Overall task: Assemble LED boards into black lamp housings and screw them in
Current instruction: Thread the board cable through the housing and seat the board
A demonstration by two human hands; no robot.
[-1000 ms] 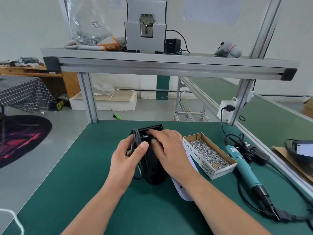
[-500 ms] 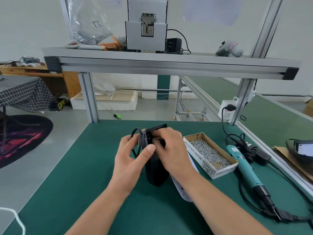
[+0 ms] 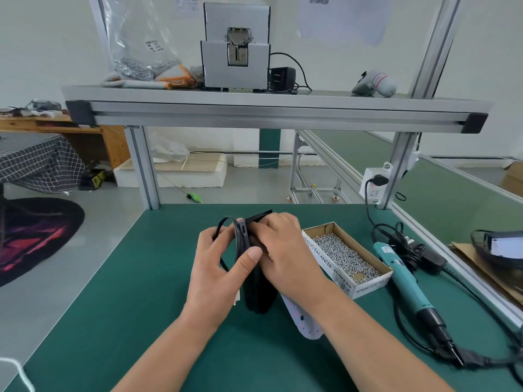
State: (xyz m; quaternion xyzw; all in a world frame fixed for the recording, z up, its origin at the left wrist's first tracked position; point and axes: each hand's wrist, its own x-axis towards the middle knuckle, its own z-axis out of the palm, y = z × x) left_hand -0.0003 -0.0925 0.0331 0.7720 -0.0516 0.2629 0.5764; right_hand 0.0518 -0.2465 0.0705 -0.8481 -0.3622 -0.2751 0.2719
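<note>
1. At the middle of the green worktop (image 3: 135,306), stood on end and tilted slightly: black plastic lamp housing (image 3: 259,290), gripped from both sides.
2. Wrapped round its left edge: left hand (image 3: 218,270), thumb pressed on the near face, fingers behind, beside a loop of thin black cable (image 3: 226,222).
3. Curled over its upper right part: right hand (image 3: 283,250), fingertips hidden.
4. Flat under the right wrist (mostly covered): white oval LED board (image 3: 307,323).
5. Further right: open cardboard box (image 3: 365,290) of small silver screws (image 3: 343,254), then teal electric screwdriver (image 3: 404,281), lying down.
</note>
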